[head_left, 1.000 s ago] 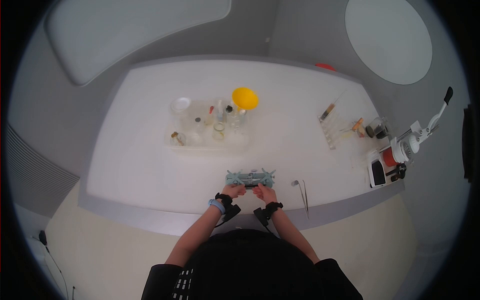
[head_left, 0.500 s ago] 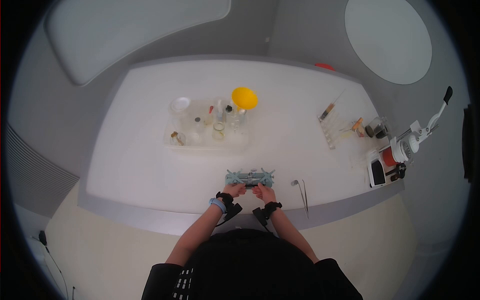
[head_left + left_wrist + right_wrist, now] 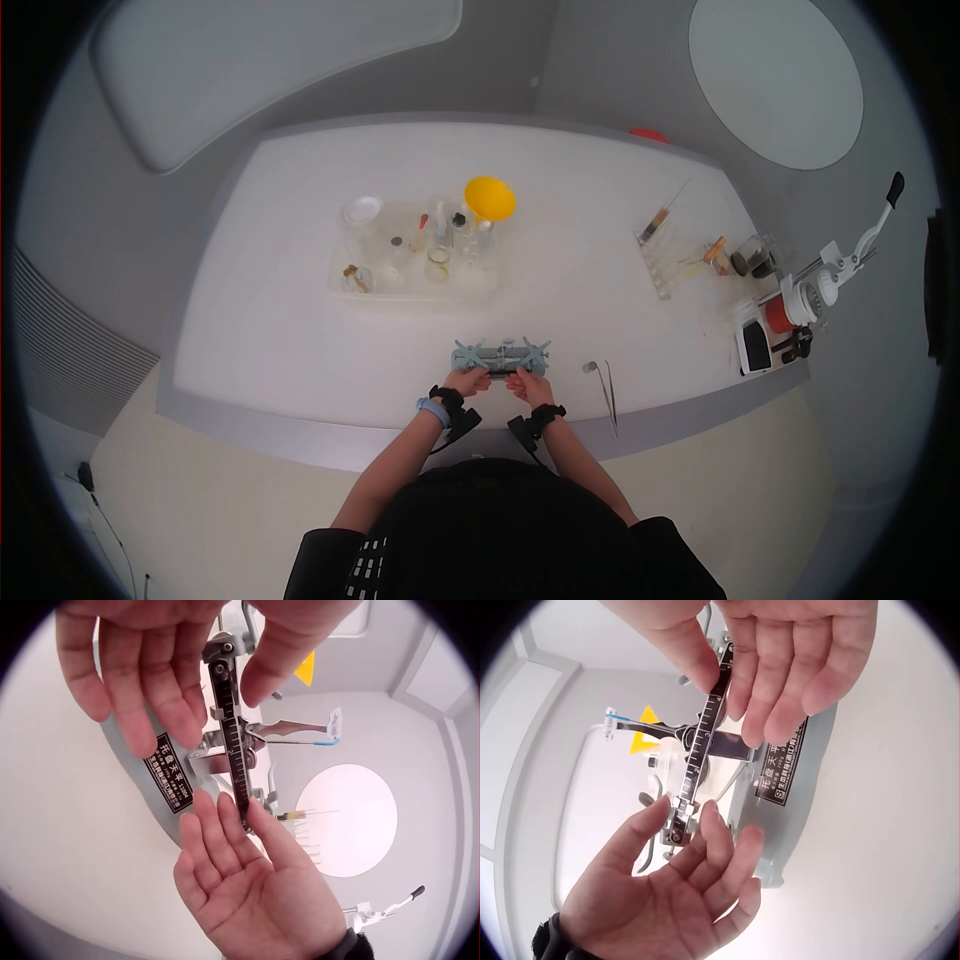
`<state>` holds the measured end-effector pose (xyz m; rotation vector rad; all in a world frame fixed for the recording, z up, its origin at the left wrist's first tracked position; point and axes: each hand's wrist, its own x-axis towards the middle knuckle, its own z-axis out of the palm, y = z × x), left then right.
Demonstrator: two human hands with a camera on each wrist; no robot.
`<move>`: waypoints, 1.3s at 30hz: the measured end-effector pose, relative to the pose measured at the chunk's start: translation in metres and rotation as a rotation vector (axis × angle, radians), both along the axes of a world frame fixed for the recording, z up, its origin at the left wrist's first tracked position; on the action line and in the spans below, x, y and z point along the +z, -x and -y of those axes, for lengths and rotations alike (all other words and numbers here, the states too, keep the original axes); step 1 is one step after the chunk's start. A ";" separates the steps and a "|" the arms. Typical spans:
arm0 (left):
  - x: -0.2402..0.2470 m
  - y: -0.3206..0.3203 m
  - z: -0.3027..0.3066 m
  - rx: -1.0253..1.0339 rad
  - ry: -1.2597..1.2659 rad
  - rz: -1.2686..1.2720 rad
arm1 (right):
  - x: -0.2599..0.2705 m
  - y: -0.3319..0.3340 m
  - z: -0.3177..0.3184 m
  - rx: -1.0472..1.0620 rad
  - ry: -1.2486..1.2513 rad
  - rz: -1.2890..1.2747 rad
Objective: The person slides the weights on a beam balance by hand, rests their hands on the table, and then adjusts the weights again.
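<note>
A grey-green tray balance (image 3: pixel 486 354) stands near the front edge of the table, with a black graduated scale beam (image 3: pixel 232 750) along its front. My left hand (image 3: pixel 467 381) is at the beam's left end, thumb and index finger on either side of the small metal rider (image 3: pixel 682 805). At the other end, my right hand (image 3: pixel 530 387) pinches the beam lightly between thumb and index finger. The other fingers of both hands hang loosely in front of the label plate (image 3: pixel 174 778). Behind the beam, the pointer (image 3: pixel 296 731) sticks out.
Tweezers (image 3: pixel 607 395) lie right of the balance. Further back left, a clear tray (image 3: pixel 415 302) holds several glass bottles, with a yellow funnel (image 3: pixel 490 199) at its corner. On the right stand a tube rack (image 3: pixel 655 270), jars (image 3: pixel 752 257) and a lever press (image 3: pixel 800 298).
</note>
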<state>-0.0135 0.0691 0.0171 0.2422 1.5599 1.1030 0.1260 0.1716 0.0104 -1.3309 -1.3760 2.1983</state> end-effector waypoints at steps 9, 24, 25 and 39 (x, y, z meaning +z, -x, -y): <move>-0.002 0.002 0.007 -0.011 -0.016 -0.027 | 0.000 -0.001 0.001 -0.016 0.005 -0.010; -0.004 0.002 0.013 0.029 -0.035 -0.032 | -0.001 -0.002 0.002 -0.041 0.005 -0.037; -0.003 0.002 0.013 0.031 -0.032 -0.035 | -0.003 -0.002 0.001 -0.037 0.008 -0.044; -0.003 0.004 0.013 0.018 -0.013 -0.030 | -0.003 -0.003 0.002 -0.030 0.016 -0.037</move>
